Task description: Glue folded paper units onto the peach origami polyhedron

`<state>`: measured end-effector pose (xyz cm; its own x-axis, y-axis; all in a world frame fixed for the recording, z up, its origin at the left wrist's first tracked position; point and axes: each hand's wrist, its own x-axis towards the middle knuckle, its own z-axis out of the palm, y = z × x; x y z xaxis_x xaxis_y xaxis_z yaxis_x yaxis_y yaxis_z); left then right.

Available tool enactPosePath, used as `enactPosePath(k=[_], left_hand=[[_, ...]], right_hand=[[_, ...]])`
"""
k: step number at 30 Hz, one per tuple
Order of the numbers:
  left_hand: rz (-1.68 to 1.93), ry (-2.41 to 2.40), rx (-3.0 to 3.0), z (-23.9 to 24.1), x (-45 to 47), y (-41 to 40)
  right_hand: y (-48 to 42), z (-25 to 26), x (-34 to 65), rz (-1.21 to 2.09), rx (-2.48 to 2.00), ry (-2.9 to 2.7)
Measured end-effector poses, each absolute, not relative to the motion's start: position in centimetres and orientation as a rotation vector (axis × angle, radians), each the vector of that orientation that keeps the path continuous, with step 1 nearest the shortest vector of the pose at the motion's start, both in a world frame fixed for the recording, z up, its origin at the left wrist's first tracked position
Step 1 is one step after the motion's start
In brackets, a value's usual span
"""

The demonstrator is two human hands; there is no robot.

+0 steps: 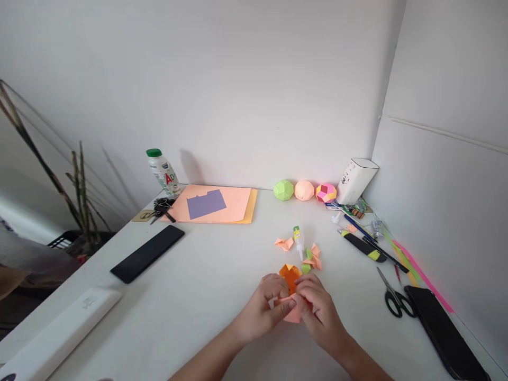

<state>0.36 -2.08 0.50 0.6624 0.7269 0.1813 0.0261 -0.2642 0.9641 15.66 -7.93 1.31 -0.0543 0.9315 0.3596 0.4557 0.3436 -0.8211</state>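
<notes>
Between my two hands is a partly formed folded-paper model (292, 315), peach outside with an orange hollow inside. My left hand (270, 304) grips its left side, thumb along the near rim. On the opposite side my right hand (315, 307) pinches the rim, its thumb close to the left thumb. Both hands are closed on the paper, and they hide much of it. Just beyond lie peach folded paper pieces (284, 244), a green paper piece (305, 268) and a small glue bottle (299, 243) with a white nozzle.
Three paper balls, including a green one (283, 190), line the wall. Scissors (395, 296), a utility knife (363, 245) and a black phone (444, 330) lie right. Leftward are peach sheets (238, 203), a black slab (147, 254), keys (162, 207) and a white bottle (164, 174).
</notes>
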Motion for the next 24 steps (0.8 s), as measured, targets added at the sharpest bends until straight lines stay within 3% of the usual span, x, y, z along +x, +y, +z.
enactPosePath(k=[24], left_hand=[[0.751, 0.592, 1.663, 0.15, 0.47, -2.25]], right_hand=[[-8.17, 0.65, 15.69, 0.773, -1.275, -1.582]])
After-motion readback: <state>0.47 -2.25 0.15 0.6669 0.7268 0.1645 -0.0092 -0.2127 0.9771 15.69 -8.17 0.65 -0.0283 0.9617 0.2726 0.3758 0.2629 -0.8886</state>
